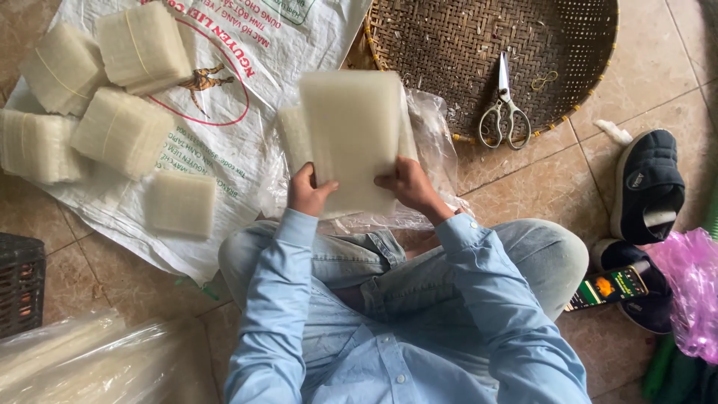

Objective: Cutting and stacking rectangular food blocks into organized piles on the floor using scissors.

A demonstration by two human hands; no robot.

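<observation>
Two hands, left hand (309,191) and right hand (407,187), pinch a translucent rectangular sheet stack (353,138).

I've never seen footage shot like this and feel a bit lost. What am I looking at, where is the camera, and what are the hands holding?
The camera sits on a person's head and looks down at their lap; they sit cross-legged on a tiled floor. The left hand and right hand together hold up a stack of pale translucent sheets. To the left, bundled stacks of the same sheets lie on a white woven sack. Ahead is a round woven tray with scissors in it. On the right lie dark shoes and a pink plastic bag.
</observation>
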